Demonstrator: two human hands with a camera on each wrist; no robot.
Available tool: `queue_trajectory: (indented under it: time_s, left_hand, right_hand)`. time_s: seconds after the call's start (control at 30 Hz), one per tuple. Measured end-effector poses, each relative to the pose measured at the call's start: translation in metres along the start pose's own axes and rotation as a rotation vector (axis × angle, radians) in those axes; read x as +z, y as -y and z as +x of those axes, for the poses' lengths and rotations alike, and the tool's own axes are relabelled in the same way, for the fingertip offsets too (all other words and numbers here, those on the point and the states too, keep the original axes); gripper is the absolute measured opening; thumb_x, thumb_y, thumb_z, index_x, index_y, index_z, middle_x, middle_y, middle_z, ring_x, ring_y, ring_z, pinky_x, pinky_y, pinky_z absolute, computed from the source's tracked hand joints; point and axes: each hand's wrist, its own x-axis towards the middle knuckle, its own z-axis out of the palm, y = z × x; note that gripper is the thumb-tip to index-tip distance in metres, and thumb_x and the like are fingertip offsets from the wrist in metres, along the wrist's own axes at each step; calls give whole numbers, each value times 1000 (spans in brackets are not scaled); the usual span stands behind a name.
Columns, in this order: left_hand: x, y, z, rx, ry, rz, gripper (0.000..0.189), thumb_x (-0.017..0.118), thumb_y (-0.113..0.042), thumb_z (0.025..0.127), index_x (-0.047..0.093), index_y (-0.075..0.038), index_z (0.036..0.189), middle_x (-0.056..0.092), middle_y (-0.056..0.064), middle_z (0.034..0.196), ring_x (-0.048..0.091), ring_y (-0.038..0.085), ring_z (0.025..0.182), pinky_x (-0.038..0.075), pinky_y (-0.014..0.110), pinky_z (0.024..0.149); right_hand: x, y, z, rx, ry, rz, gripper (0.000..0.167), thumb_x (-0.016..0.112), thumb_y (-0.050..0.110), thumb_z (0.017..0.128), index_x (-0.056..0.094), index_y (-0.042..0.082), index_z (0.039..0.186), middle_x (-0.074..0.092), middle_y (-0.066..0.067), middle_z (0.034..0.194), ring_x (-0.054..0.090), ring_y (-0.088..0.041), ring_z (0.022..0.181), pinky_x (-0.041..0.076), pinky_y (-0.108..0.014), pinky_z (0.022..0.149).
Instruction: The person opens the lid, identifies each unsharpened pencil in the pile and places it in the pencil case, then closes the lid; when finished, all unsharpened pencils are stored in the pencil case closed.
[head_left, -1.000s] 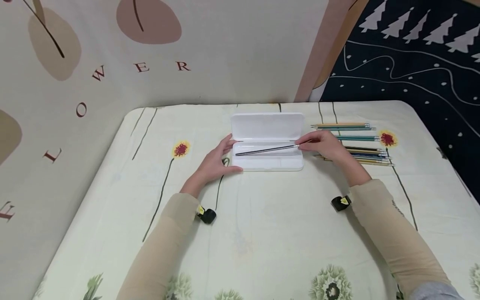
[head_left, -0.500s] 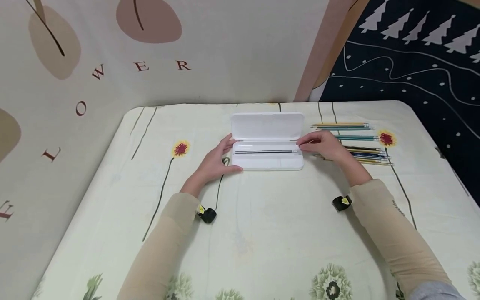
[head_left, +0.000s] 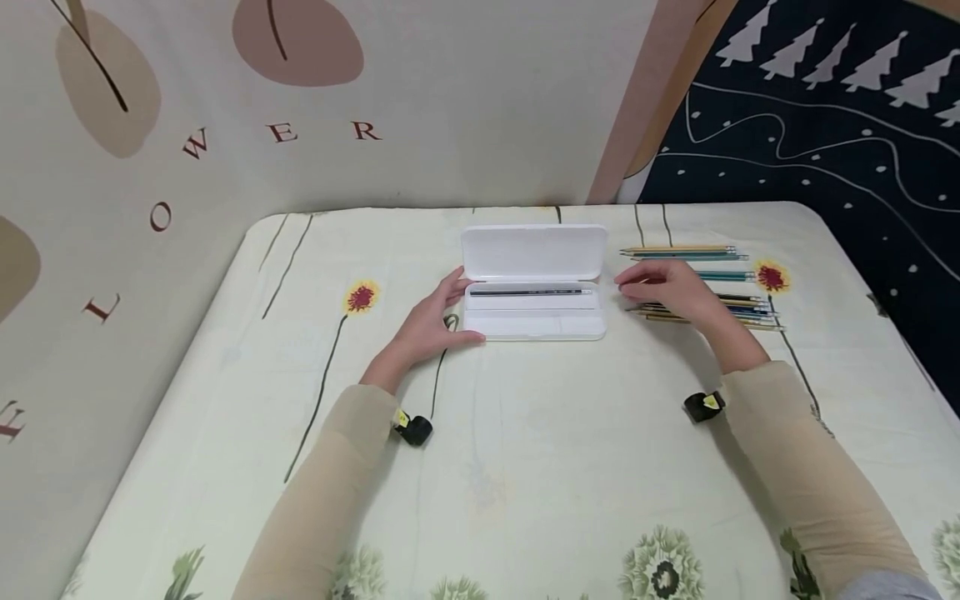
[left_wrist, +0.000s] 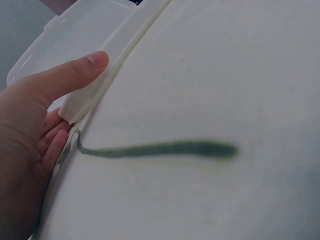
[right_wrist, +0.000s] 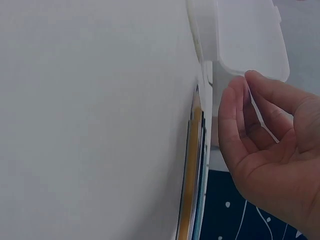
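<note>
- A white pencil case [head_left: 534, 283] lies open near the far edge of the flower-print tabletop [head_left: 525, 467], one dark pencil [head_left: 525, 292] in its tray
- The left hand [head_left: 433, 321] rests on the case's left end, thumb along its front edge
- The right hand [head_left: 670, 289], fingers loosely curled and empty, hovers above a row of pencils [head_left: 723, 307] right of the case

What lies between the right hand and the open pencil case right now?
Nothing but bare tablecloth: in the head view a short strip of cloth separates the right hand from the pencil case. The loose pencils lie under and beyond the hand.
</note>
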Motion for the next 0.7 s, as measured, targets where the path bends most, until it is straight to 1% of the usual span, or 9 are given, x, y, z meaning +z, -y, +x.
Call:
queue_trajectory:
  time_s: [0.2,0.27,0.37,0.53,0.6,0.7]
  left_hand:
    - [0,1,0,-4,-4,-3,116,86,-40,76,10,-21,162,36,-1,162,38,22,148,28,42,125]
    - [0,1,0,-5,-5,-4,116,86,-40,76,10,-21,162,36,-1,162,38,22,148,28,42,125]
    - [0,0,0,-1,-7,-2,116,86,-39,76,10,-21,162,36,-1,162,38,22,148,28,42,125]
    - [0,1,1,5,-10,6,116,86,-40,76,10,-21,161,36,-2,162,38,22,148,28,41,125]
    - [0,1,1,2,-11,8,116,87,-40,76,10,-22,161,36,-2,162,38,21,148,28,41,125]
    - [0,1,1,0,-11,3,116,86,-40,76,10,-22,161,36,-2,162,38,22,148,28,42,125]
  right_hand:
    - [-14,-8,-4,50,-15,-7,37,66,27,97,67,2,125,66,21,98,58,2,86,50,-11,75]
    - [-19,-12,-6,62,-20,1,39,66,28,97,66,2,126,65,23,97,59,4,86,51,-10,76]
    - [-26,-18,-10,71,-33,38,40,66,28,97,66,1,126,65,24,96,62,6,86,54,-9,77]
    - [-39,-30,-18,80,-58,110,33,66,23,97,68,2,122,66,25,92,66,8,86,57,-11,78]
    - [-44,-35,-21,87,-69,122,30,66,23,97,69,5,121,66,26,91,66,8,85,57,-10,78]
    - [-52,-41,-26,103,-93,125,21,66,24,97,72,18,115,64,29,90,64,10,85,56,-8,77]
